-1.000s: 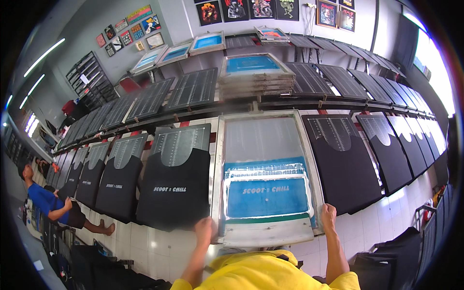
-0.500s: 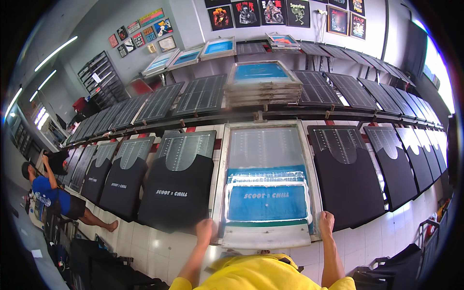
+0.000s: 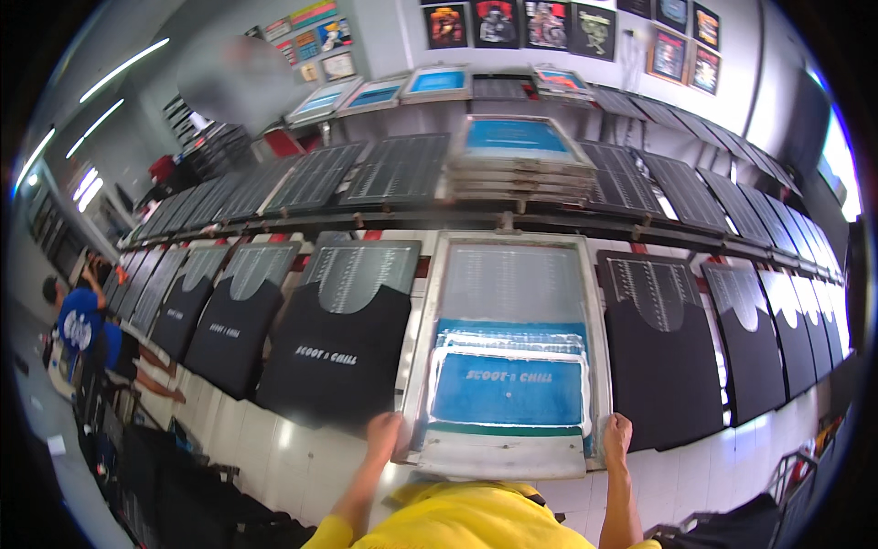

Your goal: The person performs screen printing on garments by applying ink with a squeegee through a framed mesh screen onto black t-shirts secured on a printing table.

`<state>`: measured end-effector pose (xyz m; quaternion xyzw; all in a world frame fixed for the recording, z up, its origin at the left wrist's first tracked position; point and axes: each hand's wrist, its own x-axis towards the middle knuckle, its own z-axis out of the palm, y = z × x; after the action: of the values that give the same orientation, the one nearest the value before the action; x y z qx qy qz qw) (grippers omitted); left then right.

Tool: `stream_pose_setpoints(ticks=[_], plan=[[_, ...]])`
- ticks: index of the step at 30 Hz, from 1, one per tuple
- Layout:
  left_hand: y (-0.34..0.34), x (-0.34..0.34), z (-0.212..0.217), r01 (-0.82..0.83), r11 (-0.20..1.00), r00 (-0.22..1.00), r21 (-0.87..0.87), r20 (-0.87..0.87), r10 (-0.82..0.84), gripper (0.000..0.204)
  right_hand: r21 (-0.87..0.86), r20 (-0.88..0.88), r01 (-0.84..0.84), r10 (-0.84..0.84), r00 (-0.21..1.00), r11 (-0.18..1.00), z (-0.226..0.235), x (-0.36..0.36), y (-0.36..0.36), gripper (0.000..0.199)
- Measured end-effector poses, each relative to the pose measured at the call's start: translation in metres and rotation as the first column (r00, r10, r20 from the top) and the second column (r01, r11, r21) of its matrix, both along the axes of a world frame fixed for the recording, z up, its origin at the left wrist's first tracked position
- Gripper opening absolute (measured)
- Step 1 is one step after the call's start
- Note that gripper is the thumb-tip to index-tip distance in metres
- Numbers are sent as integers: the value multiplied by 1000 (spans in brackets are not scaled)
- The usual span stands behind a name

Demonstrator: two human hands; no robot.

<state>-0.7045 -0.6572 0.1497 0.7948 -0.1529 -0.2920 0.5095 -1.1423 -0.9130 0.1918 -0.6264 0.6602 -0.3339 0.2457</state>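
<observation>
**A grip at both sides**

Far left of our fingers, a co-worker (image 3: 80,325) in a blue top is near the row; a pale design on the back is too small to read. Nearer lie black shirts (image 3: 227,357) on dark boards (image 3: 261,267), with pale lettering across their chests; on the closest printed shirt (image 3: 331,386), just left of our left fingers, it is one sharp line. Our left hand (image 3: 382,437) is curled, its fingers pinching the near left side of the printing screen (image 3: 508,392); the tips are hidden. The screen stretches away between our two sets of fingers, similar pale lettering on its blue field (image 3: 471,407) inside a smeared white border (image 3: 587,398). Our right hand (image 3: 617,437) matches it, fingers closed on the near right side. Just right of those fingers lies a plain black shirt (image 3: 665,380) with no writing that we can see.

We judge the step in hand to be handling the screen between lettered and plain shirts; whether it rests or is raised, we cannot tell. The next move calls, we think, for both hands acting evenly.
</observation>
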Motion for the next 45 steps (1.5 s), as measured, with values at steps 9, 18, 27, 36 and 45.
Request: stream_pose_setpoints(ticks=[9, 18, 27, 36, 45], plan=[[-12, 1, 16, 131, 961, 919, 245, 333, -210, 34, -13, -47, 0, 0, 999, 1000, -25, -5, -2, 35], [-13, 4, 24, 150, 955, 950, 255, 229, -211, 37, 25, 17, -47, 47, 999, 999, -22, -6, -6, 37], [-16, -7, 42, 157, 965, 927, 212, 306, -218, 39, -255, 157, -126, 170, 973, 959, -3, 0, 1, 31], [39, -62, 88, 161, 959, 925, -231, 375, -65, 25, -167, -401, -799, 701, 590, 578, 59, 42, 69, 45], [63, -131, 38, 724, 670, 608, -165, -307, -732, 40, 137, -591, -937, 786, 183, 322, 79, 80, 107, 70]])
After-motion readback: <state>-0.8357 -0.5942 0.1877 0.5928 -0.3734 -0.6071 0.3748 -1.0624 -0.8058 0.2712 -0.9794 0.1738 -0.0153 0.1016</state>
